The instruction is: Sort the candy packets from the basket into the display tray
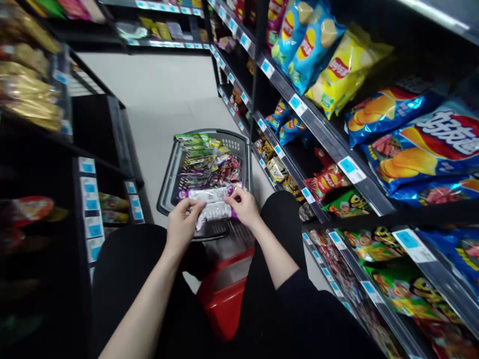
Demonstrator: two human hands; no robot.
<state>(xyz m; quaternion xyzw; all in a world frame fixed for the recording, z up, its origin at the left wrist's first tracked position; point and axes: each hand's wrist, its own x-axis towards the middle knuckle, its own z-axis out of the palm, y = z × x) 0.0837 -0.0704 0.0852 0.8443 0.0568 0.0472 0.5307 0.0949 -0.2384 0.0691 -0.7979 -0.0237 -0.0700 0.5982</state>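
My left hand [182, 223] and my right hand [245, 208] are closed over the near end of a grey shopping basket [164, 185]. Between them they pinch a silvery-white snack packet [214, 212], the left at its left end and the right near its upper right corner. Just beyond it lies a similar packet with purple ends [207, 195]; I cannot tell whether my fingers touch that one too. Rows of small snack packets [195, 158], green, purple and dark, fill the basket's left side. Red and yellow packets [231, 168] lie loosely on its right.
A shelf [325, 134] with potato chip bags [339, 67] runs close along my right. Dark shelving [98, 132] with price tags stands on my left. A red plastic object [226, 304] is between my legs. Pale floor [168, 89] stretches ahead to another shelf [168, 45].
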